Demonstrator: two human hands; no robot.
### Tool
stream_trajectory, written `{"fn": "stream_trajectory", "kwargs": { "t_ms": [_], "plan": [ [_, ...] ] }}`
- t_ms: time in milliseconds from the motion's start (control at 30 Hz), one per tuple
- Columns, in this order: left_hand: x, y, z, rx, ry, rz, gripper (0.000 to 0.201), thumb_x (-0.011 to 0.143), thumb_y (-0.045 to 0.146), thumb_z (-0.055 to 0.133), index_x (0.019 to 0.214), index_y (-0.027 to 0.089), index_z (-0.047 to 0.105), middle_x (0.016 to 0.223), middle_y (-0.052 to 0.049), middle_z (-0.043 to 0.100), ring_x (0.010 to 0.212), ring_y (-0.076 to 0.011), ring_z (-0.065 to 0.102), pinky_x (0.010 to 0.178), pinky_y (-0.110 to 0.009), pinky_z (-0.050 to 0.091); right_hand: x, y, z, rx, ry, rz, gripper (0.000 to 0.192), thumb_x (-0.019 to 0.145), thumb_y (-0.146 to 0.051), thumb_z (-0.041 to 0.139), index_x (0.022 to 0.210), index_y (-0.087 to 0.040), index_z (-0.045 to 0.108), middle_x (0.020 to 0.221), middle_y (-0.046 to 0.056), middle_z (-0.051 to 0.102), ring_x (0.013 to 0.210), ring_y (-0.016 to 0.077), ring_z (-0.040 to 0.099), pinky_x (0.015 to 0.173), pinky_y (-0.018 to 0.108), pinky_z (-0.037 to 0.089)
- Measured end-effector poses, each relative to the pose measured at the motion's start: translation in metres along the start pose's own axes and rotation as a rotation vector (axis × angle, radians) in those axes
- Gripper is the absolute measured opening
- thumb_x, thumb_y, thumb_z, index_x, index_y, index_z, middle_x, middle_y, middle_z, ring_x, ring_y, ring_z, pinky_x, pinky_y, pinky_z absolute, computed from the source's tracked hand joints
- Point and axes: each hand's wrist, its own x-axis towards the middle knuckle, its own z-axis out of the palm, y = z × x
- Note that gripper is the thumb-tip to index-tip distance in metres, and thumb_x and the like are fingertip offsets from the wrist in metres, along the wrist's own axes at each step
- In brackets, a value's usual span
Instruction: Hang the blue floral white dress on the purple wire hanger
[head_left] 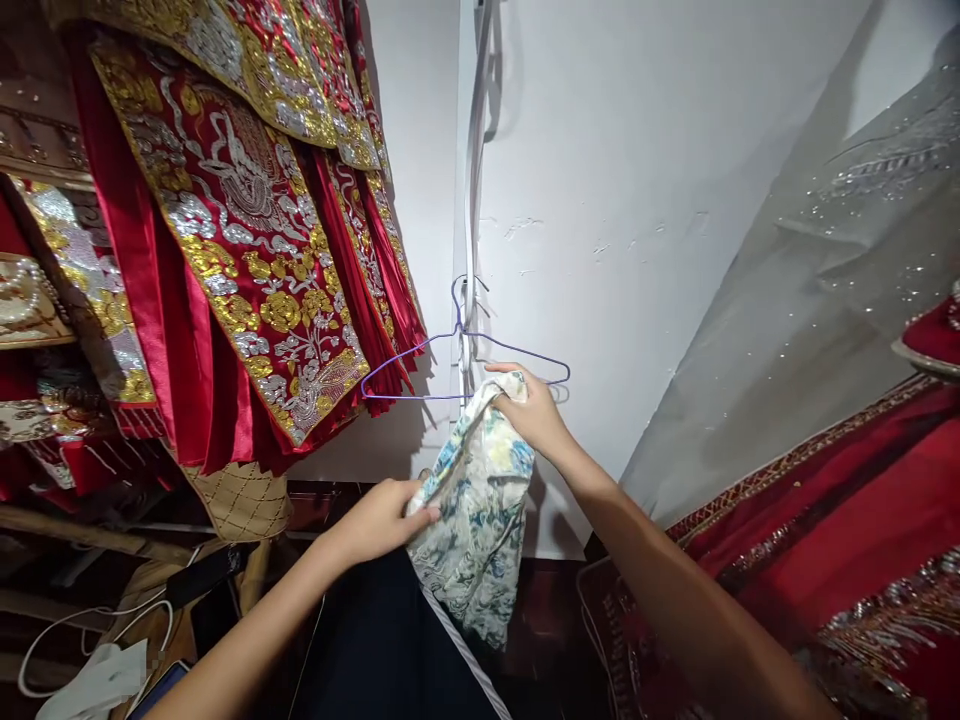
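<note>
Watching from afar, I see 2 hands gripping the patterned garment [484, 545]: left hand [384, 520] at its left edge, right hand [531, 410] at its top, near the purple hanger [458, 329]. Grasping looks done; what's left I can't tell.

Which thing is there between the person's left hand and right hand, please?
In the head view, the pale patterned cloth lies there, its upper edge running from the left hand up to the right hand; both hold it.
</note>
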Motion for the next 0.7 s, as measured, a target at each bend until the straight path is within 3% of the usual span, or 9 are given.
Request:
{"fn": "stream_trajectory", "kwargs": {
  "t_ms": [67, 167, 300, 367, 467, 567, 633, 700],
  "plan": [
    [-0.005, -0.006, -0.015, 0.176, 0.009, -0.069, 0.032, 0.089, 0.048, 0.056, 0.076, 0.021, 0.068, 0.068, -0.002, 0.067, 0.061, -0.0194, 0.06, 0.058, -0.025, 0.039, 0.009, 0.026, 0.007, -0.042, -0.04, 0.081, 0.031, 0.079, -0.026, 0.055, 0.106, -0.018, 0.069, 0.105, 0.008, 0.071, 0.098, 0.0235, 0.064, 0.089, 0.035, 0.047],
    [-0.006, -0.017, -0.04, 0.451, -0.092, -0.217, 0.025, 0.086, 0.042, 0.056, 0.075, 0.022, 0.067, 0.072, -0.005, 0.07, 0.065, -0.0219, 0.063, 0.061, -0.027, 0.04, 0.008, 0.055, 0.009, -0.103, -0.124, 0.169, 0.019, 0.078, -0.026, 0.05, 0.078, -0.016, 0.067, 0.08, 0.005, 0.07, 0.078, 0.0221, 0.063, 0.074, 0.032, 0.047],
    [0.009, -0.035, -0.07, 0.666, -0.108, -0.365, 0.018, 0.084, 0.03, 0.054, 0.081, 0.019, 0.068, 0.091, -0.013, 0.072, 0.084, -0.0273, 0.068, 0.077, -0.034, 0.047, 0.001, 0.057, -0.012, -0.128, -0.138, 0.151, 0.013, 0.069, -0.02, 0.053, 0.069, -0.016, 0.065, 0.07, 0.001, 0.065, 0.07, 0.019, 0.058, 0.065, 0.027, 0.041],
    [0.024, -0.04, -0.083, 0.671, -0.041, -0.316, 0.023, 0.088, 0.03, 0.048, 0.083, 0.017, 0.066, 0.105, -0.016, 0.069, 0.096, -0.0276, 0.066, 0.087, -0.036, 0.047, 0.0, 0.048, -0.023, -0.149, -0.144, 0.132, 0.012, 0.069, -0.02, 0.053, 0.069, -0.016, 0.065, 0.068, 0.0, 0.064, 0.069, 0.0183, 0.057, 0.063, 0.026, 0.039],
    [0.048, -0.036, -0.095, 0.55, 0.144, -0.096, 0.023, 0.09, 0.03, 0.044, 0.086, 0.017, 0.061, 0.112, -0.014, 0.064, 0.103, -0.0261, 0.062, 0.094, -0.037, 0.046, 0.0, 0.033, -0.028, -0.123, -0.173, 0.142, 0.011, 0.069, -0.02, 0.055, 0.068, -0.016, 0.065, 0.068, 0.001, 0.064, 0.068, 0.018, 0.056, 0.062, 0.027, 0.039],
    [0.069, -0.027, -0.097, 0.327, 0.325, 0.075, 0.024, 0.09, 0.028, 0.044, 0.108, 0.018, 0.058, 0.114, -0.009, 0.064, 0.106, -0.0236, 0.062, 0.095, -0.037, 0.048, -0.007, 0.022, -0.022, -0.008, -0.277, 0.163, 0.012, 0.069, -0.019, 0.053, 0.069, -0.016, 0.065, 0.068, 0.002, 0.065, 0.068, 0.0184, 0.058, 0.063, 0.028, 0.043],
    [0.08, -0.025, -0.096, 0.244, 0.397, 0.126, 0.036, 0.09, 0.023, 0.045, 0.125, 0.02, 0.052, 0.123, -0.008, 0.064, 0.114, -0.0227, 0.061, 0.1, -0.037, 0.047, -0.013, 0.018, -0.019, 0.037, -0.313, 0.138, 0.023, 0.069, -0.017, 0.052, 0.082, -0.016, 0.071, 0.074, 0.003, 0.068, 0.071, 0.0194, 0.061, 0.065, 0.028, 0.046],
    [0.088, -0.027, -0.096, 0.259, 0.428, 0.138, 0.04, 0.089, 0.018, 0.043, 0.129, 0.019, 0.052, 0.127, -0.009, 0.064, 0.118, -0.023, 0.06, 0.103, -0.038, 0.045, -0.018, 0.017, -0.024, -0.008, -0.225, 0.083, 0.046, 0.069, -0.016, 0.053, 0.113, -0.018, 0.069, 0.086, 0.005, 0.071, 0.076, 0.02, 0.063, 0.067, 0.029, 0.048]
  ]
}}
